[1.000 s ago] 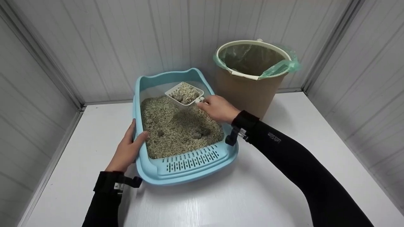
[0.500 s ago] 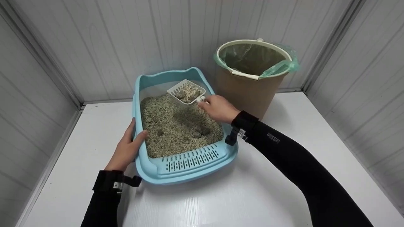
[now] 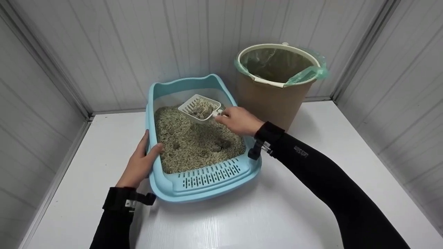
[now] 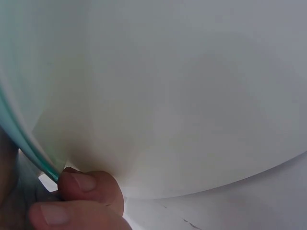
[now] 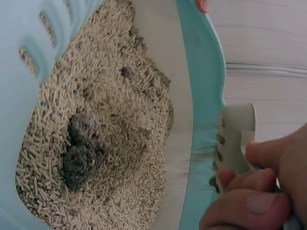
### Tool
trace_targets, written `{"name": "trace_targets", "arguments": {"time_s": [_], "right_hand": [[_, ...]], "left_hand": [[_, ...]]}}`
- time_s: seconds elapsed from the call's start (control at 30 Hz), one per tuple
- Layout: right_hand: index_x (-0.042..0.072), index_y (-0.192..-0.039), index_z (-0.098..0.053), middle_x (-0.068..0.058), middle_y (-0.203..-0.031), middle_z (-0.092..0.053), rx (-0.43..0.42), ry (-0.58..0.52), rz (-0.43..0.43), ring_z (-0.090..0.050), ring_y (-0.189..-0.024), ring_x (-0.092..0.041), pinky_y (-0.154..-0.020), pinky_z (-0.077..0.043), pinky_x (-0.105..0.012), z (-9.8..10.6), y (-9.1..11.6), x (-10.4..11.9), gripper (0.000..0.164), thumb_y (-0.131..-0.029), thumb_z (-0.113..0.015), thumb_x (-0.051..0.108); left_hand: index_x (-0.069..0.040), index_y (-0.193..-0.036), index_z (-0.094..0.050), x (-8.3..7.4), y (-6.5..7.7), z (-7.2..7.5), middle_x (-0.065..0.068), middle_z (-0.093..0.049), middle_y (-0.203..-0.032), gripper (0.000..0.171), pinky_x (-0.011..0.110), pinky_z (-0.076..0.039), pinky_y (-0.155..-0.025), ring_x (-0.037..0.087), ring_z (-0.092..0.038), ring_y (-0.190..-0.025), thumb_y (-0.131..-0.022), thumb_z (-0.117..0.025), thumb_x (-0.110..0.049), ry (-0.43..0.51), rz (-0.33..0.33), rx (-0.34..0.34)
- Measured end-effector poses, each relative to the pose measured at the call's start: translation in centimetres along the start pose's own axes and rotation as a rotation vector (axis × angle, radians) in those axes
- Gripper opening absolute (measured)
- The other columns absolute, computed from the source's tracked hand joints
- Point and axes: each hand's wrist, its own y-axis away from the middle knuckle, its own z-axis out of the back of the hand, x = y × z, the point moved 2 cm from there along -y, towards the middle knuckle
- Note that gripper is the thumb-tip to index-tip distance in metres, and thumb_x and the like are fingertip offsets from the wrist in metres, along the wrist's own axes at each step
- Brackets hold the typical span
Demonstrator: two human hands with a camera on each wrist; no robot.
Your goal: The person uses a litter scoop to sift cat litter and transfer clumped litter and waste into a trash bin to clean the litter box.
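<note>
Slotted scoop [image 3: 190,104]: prob. light, stiff; best taken by handle [image 3: 216,113]. R hand [image 3: 239,121] has fingers wrapped round it, scoop over tray [image 3: 163,188], toward tray's far edge. L hand [image 3: 139,166] grips tray's left edge. Counts: 1 scoop, 1 tray, 1 bin [image 3: 268,102] nr table's [image 3: 294,207] far R corner; dark clumps [image 5: 79,167] 2+, blur makes exact no. uncertain.

left sleeve [image 3: 112,226] + right sleeve [image 3: 323,171]: black, snug | lettering [image 3: 301,151] on right sleeve: small, pale | wrist bands [image 3: 270,132]: black, wide | brackets [image 3: 254,152]: black, stubby | fittings [image 3: 130,204]: silvery
</note>
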Motion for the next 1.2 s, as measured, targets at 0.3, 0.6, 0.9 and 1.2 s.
{"name": "trace_targets", "arguments": {"time_s": [0.3,0.6,0.9,1.2], "right_hand": [[0.018,-0.081,-0.051,0.002,-0.070,-0.039,-0.020,0.004,0.028,-0.038,-0.064,-0.018,-0.071,-0.034,-0.037,0.28,0.01,-0.15,0.045,-0.120,-0.055,0.040],[0.016,-0.086,-0.059,0.002,-0.070,-0.039,-0.015,0.010,0.021,-0.039,-0.064,-0.018,-0.071,-0.035,-0.038,0.44,0.11,-0.35,0.042,-0.119,-0.056,0.041],[0.017,-0.084,-0.058,0.003,-0.070,-0.041,-0.015,0.011,0.013,-0.040,-0.064,-0.017,-0.071,-0.036,-0.036,0.40,0.08,-0.41,0.044,-0.118,-0.058,0.044],[0.019,-0.081,-0.054,0.003,-0.066,-0.036,0.013,-0.001,0.035,-0.035,-0.061,-0.017,-0.072,-0.033,-0.038,0.17,0.36,-0.75,0.045,-0.119,-0.057,0.043]], "left_hand": [[-0.040,-0.178,0.008,0.02,0.03,-0.03,0.016,0.004,-0.187,0.099,0.064,-0.038,-0.121,0.049,-0.023,-0.165,-0.110,-0.057,-0.069,0.011,0.007,0.007],[-0.040,-0.178,0.008,0.15,0.05,-0.04,0.015,0.003,-0.187,0.099,0.062,-0.037,-0.122,0.048,-0.023,-0.166,-0.110,-0.057,-0.070,0.003,0.005,0.011],[-0.039,-0.178,0.008,0.14,0.10,0.01,0.016,0.003,-0.187,0.098,0.061,-0.036,-0.121,0.048,-0.024,-0.165,-0.110,-0.056,-0.070,0.005,0.005,0.009],[-0.038,-0.178,0.008,0.16,-0.04,-0.19,0.014,0.003,-0.187,0.100,0.063,-0.031,-0.126,0.046,-0.017,-0.168,-0.110,-0.057,-0.070,0.008,0.013,0.007]]}}
